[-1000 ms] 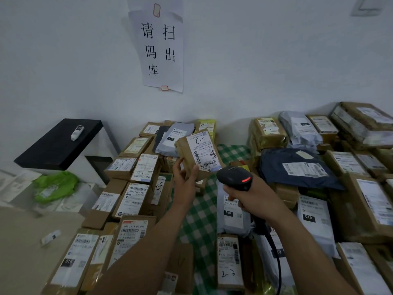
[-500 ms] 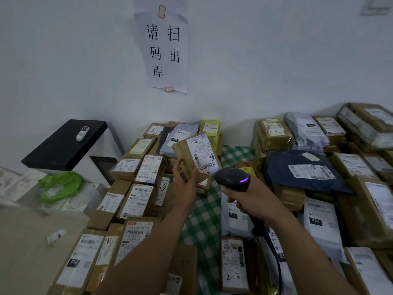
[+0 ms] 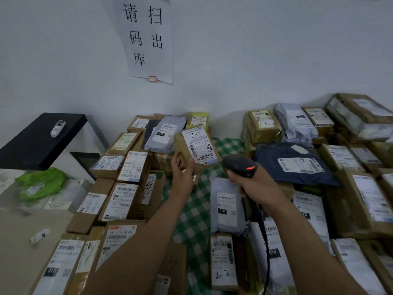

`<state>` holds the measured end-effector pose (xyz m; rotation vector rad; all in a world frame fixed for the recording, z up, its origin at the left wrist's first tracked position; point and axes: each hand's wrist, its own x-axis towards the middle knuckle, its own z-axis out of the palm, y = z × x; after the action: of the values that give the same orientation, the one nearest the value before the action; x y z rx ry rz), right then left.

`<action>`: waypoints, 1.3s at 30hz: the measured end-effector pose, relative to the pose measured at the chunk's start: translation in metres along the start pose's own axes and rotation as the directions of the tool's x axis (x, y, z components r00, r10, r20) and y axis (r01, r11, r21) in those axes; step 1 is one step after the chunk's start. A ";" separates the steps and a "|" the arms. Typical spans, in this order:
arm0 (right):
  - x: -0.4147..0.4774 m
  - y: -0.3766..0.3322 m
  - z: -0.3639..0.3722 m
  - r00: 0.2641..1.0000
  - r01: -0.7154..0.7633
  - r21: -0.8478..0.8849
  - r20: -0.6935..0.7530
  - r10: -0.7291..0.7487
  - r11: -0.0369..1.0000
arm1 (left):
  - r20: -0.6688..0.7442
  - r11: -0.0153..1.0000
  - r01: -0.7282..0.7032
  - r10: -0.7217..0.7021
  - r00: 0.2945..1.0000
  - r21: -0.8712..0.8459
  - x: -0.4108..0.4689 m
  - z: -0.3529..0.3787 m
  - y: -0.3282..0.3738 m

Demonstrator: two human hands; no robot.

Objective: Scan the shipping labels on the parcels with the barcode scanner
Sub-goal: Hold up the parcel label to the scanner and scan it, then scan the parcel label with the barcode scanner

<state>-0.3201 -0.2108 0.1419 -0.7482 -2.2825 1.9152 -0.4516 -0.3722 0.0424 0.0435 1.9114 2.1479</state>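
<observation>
Left hand (image 3: 182, 174) is gripping the small brown parcel (image 3: 192, 155) by its lower corner, holding it tilted above the green checked cloth (image 3: 195, 211) with the shipping label (image 3: 200, 144) facing up. Right hand (image 3: 258, 185) is wrapping round the handle of the barcode scanner (image 3: 238, 166). Its head is sitting just beside the parcel's lower right, not touching, with a red light glowing on top. Looks like the scan itself is happening, or about to. Next move, I'd guess, is squaring the scanner's nose at the barcode along the label's bottom edge. Both forearms are reaching forward over the other parcels (image 3: 127, 201), cable (image 3: 265, 241) dangling under the right wrist.
</observation>
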 end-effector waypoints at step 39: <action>0.226 0.051 -0.066 0.967 -0.191 0.202 -0.132 0.220 0.961 | 0.222 0.826 -0.222 0.121 0.967 0.518 0.248 0.179 -0.105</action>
<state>-0.4793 -0.0543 0.0519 -1.1032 -1.9690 2.0404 -0.6372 -0.1341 -0.0746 0.5210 2.4077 1.5528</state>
